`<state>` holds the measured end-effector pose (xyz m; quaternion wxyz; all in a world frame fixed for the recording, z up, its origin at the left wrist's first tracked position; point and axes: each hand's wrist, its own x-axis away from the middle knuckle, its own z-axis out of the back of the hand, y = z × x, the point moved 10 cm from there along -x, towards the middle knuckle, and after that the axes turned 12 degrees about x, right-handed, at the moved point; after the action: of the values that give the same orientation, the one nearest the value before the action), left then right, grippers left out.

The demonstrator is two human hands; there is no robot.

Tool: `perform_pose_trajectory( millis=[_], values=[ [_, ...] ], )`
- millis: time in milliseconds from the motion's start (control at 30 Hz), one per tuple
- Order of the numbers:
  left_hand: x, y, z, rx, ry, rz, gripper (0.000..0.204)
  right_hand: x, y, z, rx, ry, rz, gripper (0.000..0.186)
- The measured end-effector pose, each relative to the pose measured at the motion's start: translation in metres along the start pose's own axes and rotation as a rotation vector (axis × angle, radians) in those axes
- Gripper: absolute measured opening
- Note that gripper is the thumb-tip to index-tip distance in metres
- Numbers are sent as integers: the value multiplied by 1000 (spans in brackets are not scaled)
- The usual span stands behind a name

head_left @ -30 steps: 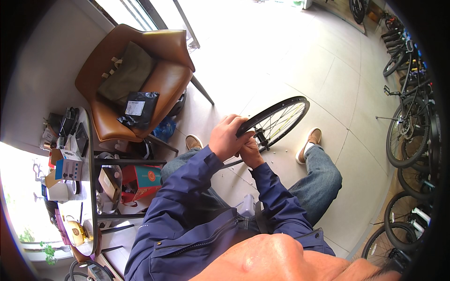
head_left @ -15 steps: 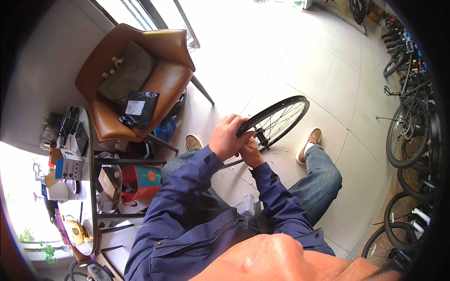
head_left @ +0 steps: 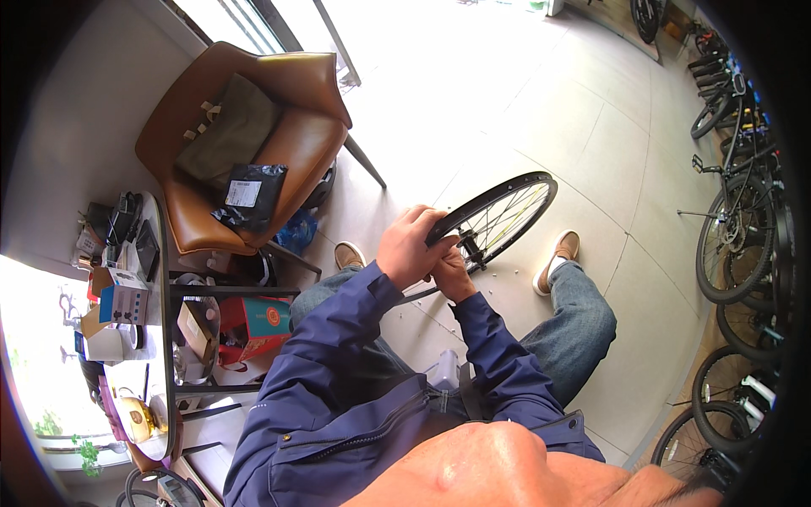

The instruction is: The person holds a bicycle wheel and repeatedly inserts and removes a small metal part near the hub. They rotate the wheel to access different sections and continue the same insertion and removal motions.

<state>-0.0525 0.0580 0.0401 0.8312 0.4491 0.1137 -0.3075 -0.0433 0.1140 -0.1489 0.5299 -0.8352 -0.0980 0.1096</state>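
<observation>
Pale tiled floor (head_left: 612, 169), bikes (head_left: 733, 237) along right edge. Black wheel (head_left: 488, 195) tilted, thin spokes (head_left: 511, 217), dark hub (head_left: 470, 246). Left hand (head_left: 411, 246) clasping rim (head_left: 457, 210); right hand (head_left: 453, 276) curled near hub, hold unclear.

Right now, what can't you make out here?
What lies beneath the right hand: head view, covered by that hand.
Part of the wheel: head view, blocked by the left hand.
White bits on the floor: head view, too small to identify.
Rightmost bicycles: head view, cut by the dark edge.
</observation>
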Motion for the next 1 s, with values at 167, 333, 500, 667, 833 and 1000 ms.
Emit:
perform_pose_trajectory(
  millis=[167,333,500,667,833,1000],
  values=[
    [0,-3,0,2,-3,18,42,-2,0,-2,49,-30,30,22],
    [0,-3,0,-2,1,22,44,-2,2,-1,16,-15,14,22],
    [0,-1,0,12,-10,11,43,-2,6,2,-8,13,-22,21],
    [0,-2,0,7,0,26,42,-2,4,-2,17,-37,6,21],
    [0,-2,1,5,4,21,42,-2,1,-2,26,-21,3,19],
    [1,-1,0,13,-8,16,42,-1,-1,-1,20,11,-18,17]
  ],
)
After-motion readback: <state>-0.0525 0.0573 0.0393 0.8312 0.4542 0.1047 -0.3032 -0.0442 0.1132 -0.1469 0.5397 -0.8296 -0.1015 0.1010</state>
